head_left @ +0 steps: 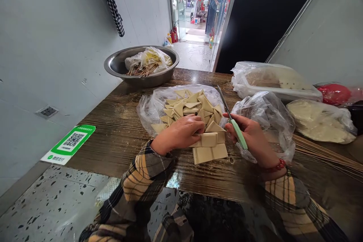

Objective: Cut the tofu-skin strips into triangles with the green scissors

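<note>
My left hand [181, 132] rests with curled fingers on a stack of flat beige tofu-skin pieces [210, 148] at the near edge of a wooden table [119, 132], pressing them down. My right hand [251, 136] is closed around the pale green handle of a knife [231, 119], whose thin blade points away toward the far side. Just beyond my hands, a pile of cut beige triangles [188, 106] lies on a clear plastic bag [150, 111].
A metal basin [116, 66] with skewers in a bag sits at the far left. Crumpled plastic [268, 117], a lidded tray [272, 83], bagged flat sheets [320, 121], a red item [334, 93] and bamboo skewers [326, 153] fill the right. A green QR card [69, 143] lies left.
</note>
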`<state>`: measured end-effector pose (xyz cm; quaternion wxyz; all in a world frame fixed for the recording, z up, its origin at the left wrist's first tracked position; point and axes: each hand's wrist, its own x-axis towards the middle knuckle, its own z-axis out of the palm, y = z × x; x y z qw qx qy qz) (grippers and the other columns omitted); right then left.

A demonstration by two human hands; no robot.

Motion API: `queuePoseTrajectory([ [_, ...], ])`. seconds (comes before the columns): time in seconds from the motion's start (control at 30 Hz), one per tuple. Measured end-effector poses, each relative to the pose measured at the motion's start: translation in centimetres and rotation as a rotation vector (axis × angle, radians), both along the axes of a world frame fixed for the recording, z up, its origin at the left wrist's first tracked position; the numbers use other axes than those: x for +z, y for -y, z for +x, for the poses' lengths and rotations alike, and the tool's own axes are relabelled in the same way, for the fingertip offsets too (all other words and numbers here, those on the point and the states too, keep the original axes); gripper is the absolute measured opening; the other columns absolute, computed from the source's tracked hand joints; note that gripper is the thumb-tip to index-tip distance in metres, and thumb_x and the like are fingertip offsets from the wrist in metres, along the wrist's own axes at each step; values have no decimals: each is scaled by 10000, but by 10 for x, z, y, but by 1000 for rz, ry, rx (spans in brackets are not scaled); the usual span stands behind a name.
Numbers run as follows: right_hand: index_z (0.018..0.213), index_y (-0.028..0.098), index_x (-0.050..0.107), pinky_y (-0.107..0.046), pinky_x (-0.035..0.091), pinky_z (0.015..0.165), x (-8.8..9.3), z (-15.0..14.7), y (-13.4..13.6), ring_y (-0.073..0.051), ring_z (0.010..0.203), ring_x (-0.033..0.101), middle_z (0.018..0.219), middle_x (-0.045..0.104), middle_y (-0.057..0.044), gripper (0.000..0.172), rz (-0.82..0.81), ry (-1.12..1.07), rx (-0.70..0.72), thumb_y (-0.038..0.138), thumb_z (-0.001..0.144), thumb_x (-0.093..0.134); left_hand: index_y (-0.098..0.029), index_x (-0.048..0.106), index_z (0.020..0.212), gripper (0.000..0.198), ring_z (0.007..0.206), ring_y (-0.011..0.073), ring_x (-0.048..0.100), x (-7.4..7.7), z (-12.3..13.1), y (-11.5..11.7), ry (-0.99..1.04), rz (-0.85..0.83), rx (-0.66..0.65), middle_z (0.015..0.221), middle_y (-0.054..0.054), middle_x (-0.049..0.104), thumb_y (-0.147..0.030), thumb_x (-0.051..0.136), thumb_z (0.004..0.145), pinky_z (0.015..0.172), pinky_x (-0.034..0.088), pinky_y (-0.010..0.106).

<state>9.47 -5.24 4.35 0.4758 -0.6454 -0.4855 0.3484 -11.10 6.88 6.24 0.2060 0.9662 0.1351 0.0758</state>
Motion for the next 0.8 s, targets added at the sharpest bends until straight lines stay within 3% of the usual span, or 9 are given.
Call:
queuePoseTrajectory([
  [0.13, 1243, 164, 652, -256, 410, 436, 2, -1, 1, -106, 461, 472, 646, 567, 20, 575, 16, 19, -6, 513, 788, 694, -168, 575, 771, 148, 872, 160, 525, 5, 4, 2, 49, -61, -11, 883, 39, 586, -57, 477, 780, 783, 409, 273],
  [0.27, 1245, 157, 655, -256, 407, 437, -1, 0, 0, -105, 463, 463, 647, 557, 22, 579, 28, 40, -1, 510, 788, 697, -172, 574, 866, 88, 861, 170, 528, 0, 4, 1, 3, -62, 54, 925, 37, 582, -159, 580, 780, 762, 419, 287],
  [0.57, 1239, 118, 662, -260, 407, 435, -7, 3, -3, -115, 476, 458, 625, 548, 15, 600, 34, 80, 11, 508, 784, 696, -179, 562, 905, 203, 908, 192, 518, -2, 4, 8, -65, 79, -16, 989, 61, 553, -99, 576, 719, 785, 426, 305],
  [0.8, 1231, 167, 656, -232, 405, 437, -13, 5, -4, -96, 487, 449, 643, 552, 31, 559, 66, -62, -37, 483, 775, 725, -169, 605, 939, 147, 884, 195, 531, -10, 12, 11, 80, 82, 22, 964, 66, 576, -152, 594, 793, 777, 441, 315],
])
